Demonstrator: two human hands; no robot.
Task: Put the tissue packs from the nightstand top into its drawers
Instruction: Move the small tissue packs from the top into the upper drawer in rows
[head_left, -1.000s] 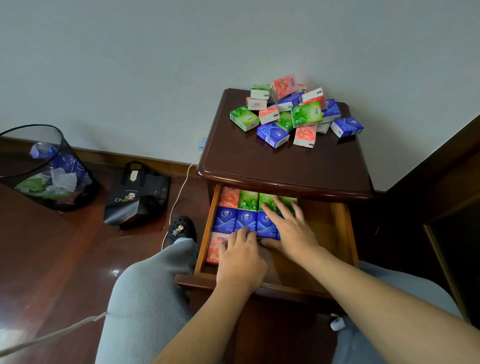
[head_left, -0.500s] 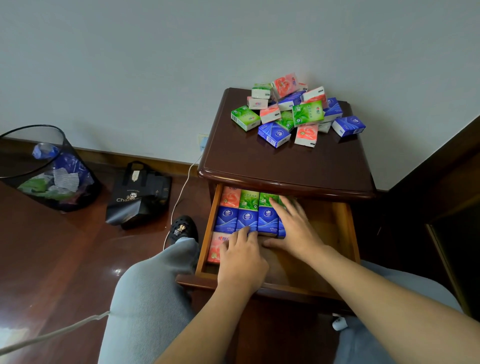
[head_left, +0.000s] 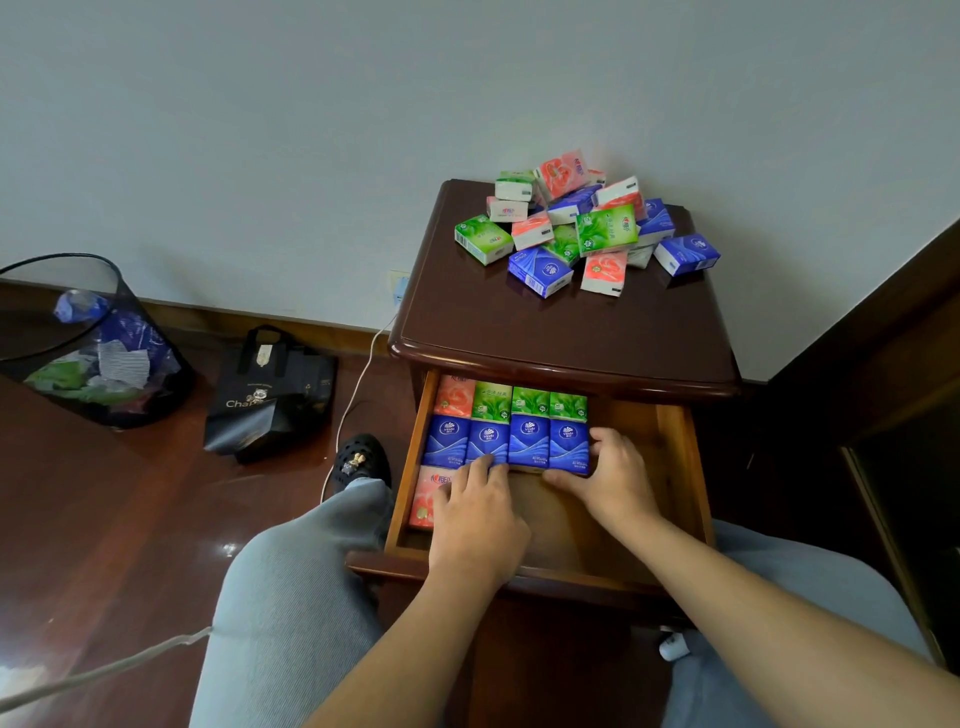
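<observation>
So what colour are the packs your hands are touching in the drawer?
Blue, with white wavy lines and a logo: the row of blue packs, seen from the head camera.

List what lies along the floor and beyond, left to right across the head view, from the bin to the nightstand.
Mesh waste bin → black paper bag → white cable → black shoe → open drawer of the nightstand.
</observation>
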